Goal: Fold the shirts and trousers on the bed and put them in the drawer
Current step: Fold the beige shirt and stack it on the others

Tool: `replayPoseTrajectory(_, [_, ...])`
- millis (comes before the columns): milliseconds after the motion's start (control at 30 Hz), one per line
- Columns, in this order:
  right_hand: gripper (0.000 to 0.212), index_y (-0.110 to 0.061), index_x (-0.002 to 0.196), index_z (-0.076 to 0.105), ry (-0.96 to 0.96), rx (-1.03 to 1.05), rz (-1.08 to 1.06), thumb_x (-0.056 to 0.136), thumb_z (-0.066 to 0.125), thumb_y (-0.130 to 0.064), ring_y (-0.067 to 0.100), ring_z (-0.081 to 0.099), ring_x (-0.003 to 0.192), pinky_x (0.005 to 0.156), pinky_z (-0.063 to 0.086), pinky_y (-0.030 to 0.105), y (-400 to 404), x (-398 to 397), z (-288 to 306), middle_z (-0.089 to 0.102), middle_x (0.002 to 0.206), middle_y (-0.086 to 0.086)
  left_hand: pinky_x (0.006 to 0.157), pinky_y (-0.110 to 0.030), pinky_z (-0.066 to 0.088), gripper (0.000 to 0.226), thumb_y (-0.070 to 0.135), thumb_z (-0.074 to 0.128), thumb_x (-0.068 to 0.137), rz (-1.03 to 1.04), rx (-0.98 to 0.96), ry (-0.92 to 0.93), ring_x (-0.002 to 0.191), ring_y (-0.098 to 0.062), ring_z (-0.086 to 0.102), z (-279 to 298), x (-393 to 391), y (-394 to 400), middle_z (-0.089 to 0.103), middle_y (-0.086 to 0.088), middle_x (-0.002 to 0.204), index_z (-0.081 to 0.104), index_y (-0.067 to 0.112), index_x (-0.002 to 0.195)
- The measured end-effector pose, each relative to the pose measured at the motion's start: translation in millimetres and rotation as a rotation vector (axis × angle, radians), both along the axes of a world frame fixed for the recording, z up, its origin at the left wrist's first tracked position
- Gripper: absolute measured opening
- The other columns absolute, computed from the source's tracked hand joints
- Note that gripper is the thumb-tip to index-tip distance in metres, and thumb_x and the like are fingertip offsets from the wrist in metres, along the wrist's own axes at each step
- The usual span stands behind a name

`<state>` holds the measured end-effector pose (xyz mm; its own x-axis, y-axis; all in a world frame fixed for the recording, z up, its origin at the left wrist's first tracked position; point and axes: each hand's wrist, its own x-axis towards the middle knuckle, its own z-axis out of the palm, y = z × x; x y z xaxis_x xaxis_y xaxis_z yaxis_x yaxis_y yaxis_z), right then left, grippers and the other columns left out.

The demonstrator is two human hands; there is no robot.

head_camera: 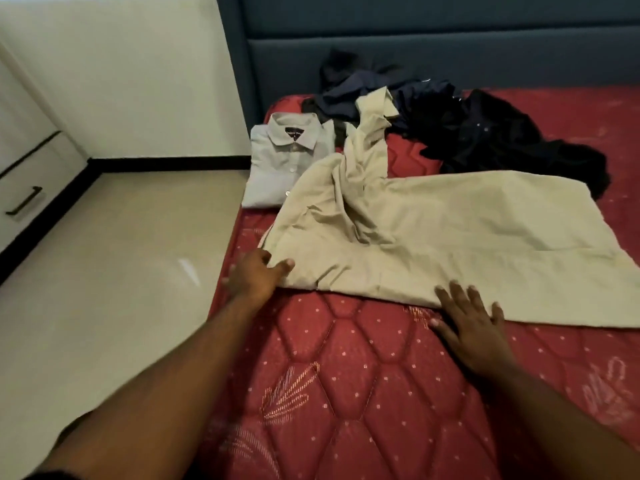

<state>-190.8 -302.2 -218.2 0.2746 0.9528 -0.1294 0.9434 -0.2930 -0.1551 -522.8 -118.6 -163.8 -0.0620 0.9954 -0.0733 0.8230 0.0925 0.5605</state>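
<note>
Beige cotton trousers (433, 230) lie spread on the red quilted bed (363, 393); left hand (254, 277) pinches their near-left corner, right hand (474, 323) presses flat, fingers straight, on the near edge.

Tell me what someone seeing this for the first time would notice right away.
The beige trousers spread across the middle of the red mattress stand out first, with the left hand pinching their near-left edge and the right hand resting flat at their near edge. Behind them, a folded grey shirt lies at the bed's left edge, beside a heap of dark clothes near the headboard.
</note>
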Motion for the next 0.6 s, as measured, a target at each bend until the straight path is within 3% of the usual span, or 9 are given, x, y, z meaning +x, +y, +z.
replayPoseTrajectory(100, [0.073,-0.044,0.151,-0.003,0.032,-0.042,-0.027,0.087,0.012,-0.075,0.015,-0.014,0.147,0.117,-0.007,0.051,2,1,1,-0.013,0.16,-0.013,0.097,-0.044,0.037,0.026,0.036,0.074,0.082,0.018,0.038,-0.06,0.11,-0.03,0.059,-4,-13,14,0.066,-0.006,0.11,0.068,0.021,0.101])
replayPoseTrajectory(233, [0.068,-0.043,0.152,-0.002,0.031,-0.08,-0.089,0.093,0.025,-0.067,0.017,-0.013,0.148,0.117,-0.007,0.053,3,8,8,-0.009,0.161,-0.012,0.091,-0.053,0.044,0.029,0.033,0.065,0.089,0.118,0.04,0.042,0.11,-0.042,0.055,6,-16,23,0.054,-0.018,0.118,0.059,0.013,0.108])
replayPoseTrajectory(267, [0.068,-0.043,0.152,-0.002,0.035,-0.077,-0.093,0.094,0.025,-0.066,0.017,-0.014,0.148,0.117,-0.008,0.053,2,9,8,-0.01,0.161,-0.011,0.089,-0.054,0.045,0.032,0.031,0.063,0.089,0.131,0.114,0.118,0.11,-0.044,0.054,5,-12,15,0.052,-0.019,0.12,0.055,0.011,0.112])
replayPoseTrajectory(300, [0.068,-0.042,0.152,-0.002,0.035,-0.062,-0.092,0.094,0.025,-0.065,0.017,-0.015,0.148,0.116,-0.008,0.053,1,9,8,-0.011,0.161,-0.011,0.085,-0.053,0.045,0.034,0.027,0.062,0.087,0.069,0.274,0.186,0.107,-0.043,0.054,1,-3,4,0.052,-0.019,0.12,0.053,0.011,0.116])
replayPoseTrajectory(367, [0.068,-0.041,0.152,-0.002,0.045,-0.01,-0.085,0.095,0.028,-0.063,0.016,-0.015,0.148,0.116,-0.009,0.052,3,8,9,-0.011,0.161,-0.01,0.077,-0.047,0.049,0.035,0.024,0.058,0.082,-0.298,0.551,0.187,0.096,-0.039,0.059,-12,24,-23,0.059,-0.013,0.113,0.055,0.014,0.116])
replayPoseTrajectory(433, [0.069,-0.039,0.153,0.003,0.033,0.064,-0.08,0.095,0.034,-0.061,0.017,-0.01,0.149,0.117,-0.005,0.05,3,11,9,-0.006,0.162,-0.009,0.072,-0.041,0.05,0.028,0.026,0.056,0.082,-0.586,0.552,0.148,0.085,-0.033,0.062,-25,54,-51,0.065,-0.008,0.1,0.061,0.017,0.109])
replayPoseTrajectory(467, [0.069,-0.036,0.153,0.012,0.023,0.14,-0.094,0.095,0.04,-0.059,0.019,-0.001,0.15,0.118,0.002,0.05,0,14,11,0.003,0.162,-0.007,0.07,-0.038,0.049,0.021,0.027,0.056,0.086,-0.586,0.464,0.107,0.083,-0.032,0.062,-30,66,-60,0.067,-0.008,0.095,0.063,0.017,0.103])
replayPoseTrajectory(533, [0.061,-0.021,0.144,0.042,0.119,0.377,-0.278,0.091,0.052,-0.05,0.029,0.033,0.139,0.112,0.026,0.045,-15,34,15,0.038,0.151,0.008,0.066,-0.035,0.048,0.019,0.03,0.06,0.09,-0.304,0.164,-0.166,0.077,-0.031,0.064,-32,91,-67,0.069,-0.013,0.089,0.065,0.013,0.094])
replayPoseTrajectory(600, [0.046,-0.008,0.129,0.056,0.434,0.651,-0.717,0.09,0.062,-0.032,0.032,0.059,0.109,0.094,0.045,0.039,-30,59,24,0.06,0.121,0.018,0.053,-0.033,0.048,0.021,0.033,0.062,0.091,0.22,-0.153,-0.751,0.064,-0.029,0.062,-36,98,-54,0.067,-0.014,0.087,0.064,0.012,0.097])
